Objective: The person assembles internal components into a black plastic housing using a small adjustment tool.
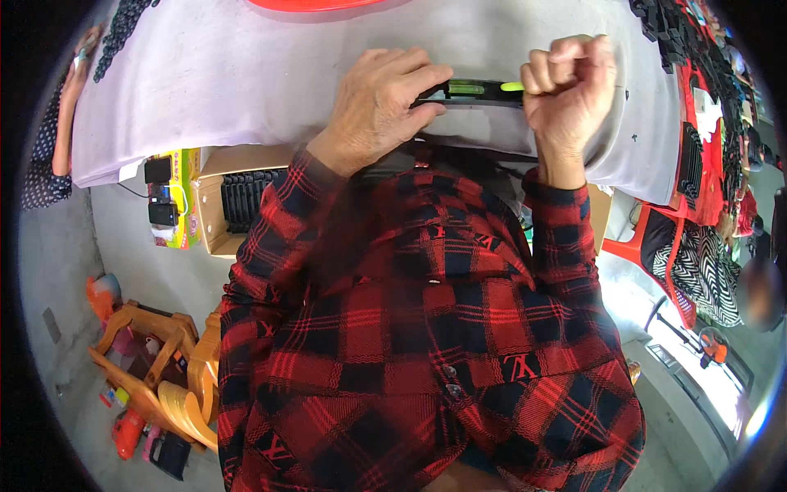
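My left hand (377, 102) pinches the left end of a black bar (485, 100) between thumb and fingers, just above the pale cloth of the table (270, 66). A see-through green tube (466, 88) is set in the bar, which looks like a small spirit level. My right hand (571, 94) is closed, raised by the bar's right end. From its fingers sticks the tip of a bright yellow-green piece (511, 86); the rest is hidden in the grip. Whether that tip touches the bar I cannot tell.
A red basin rim (320, 3) shows at the far edge. Black parts lie in piles at far left (123, 33) and far right (658, 33). Below the table edge, a cardboard box (215, 217) holds black parts. Another person's arm (70, 115) is at left; a red chair (627, 246) is at right.
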A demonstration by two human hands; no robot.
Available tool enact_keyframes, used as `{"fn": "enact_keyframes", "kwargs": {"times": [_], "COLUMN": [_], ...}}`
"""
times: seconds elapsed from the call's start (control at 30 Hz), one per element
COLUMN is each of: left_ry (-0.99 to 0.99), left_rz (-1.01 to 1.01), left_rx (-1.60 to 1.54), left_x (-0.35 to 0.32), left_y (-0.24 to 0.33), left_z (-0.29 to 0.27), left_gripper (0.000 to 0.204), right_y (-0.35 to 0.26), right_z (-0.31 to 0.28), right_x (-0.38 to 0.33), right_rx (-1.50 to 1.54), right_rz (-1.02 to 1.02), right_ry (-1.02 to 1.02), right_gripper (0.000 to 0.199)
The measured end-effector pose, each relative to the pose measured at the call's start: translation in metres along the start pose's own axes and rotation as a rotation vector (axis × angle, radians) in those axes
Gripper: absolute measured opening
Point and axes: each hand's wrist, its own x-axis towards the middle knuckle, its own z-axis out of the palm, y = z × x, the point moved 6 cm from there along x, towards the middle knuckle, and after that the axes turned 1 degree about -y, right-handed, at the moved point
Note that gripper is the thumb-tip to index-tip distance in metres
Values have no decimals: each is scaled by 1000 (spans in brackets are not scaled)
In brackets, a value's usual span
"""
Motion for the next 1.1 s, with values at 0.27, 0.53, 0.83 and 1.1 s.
{"fn": "enact_keyframes", "kwargs": {"times": [0.27, 0.53, 0.83, 1.1], "left_ry": [9, 17, 0, -6], "left_rz": [0, 6, -20, -21], "left_rx": [-12, -26, -47, -54], "left_x": [1, 0, 1, 4], "left_y": [-1, -3, -2, -1], "left_z": [2, 3, 1, 2], "left_gripper": [39, 38, 40, 39], "right_y": [22, 25, 25, 25], "right_z": [20, 21, 27, 31], "right_x": [-5, -4, -6, -11], "right_rx": [-229, -264, -307, -259], "right_rz": [2, -12, -18, -119], "right_ry": [-43, -23, 48, 1], "right_gripper": [55, 56, 56, 52]}}
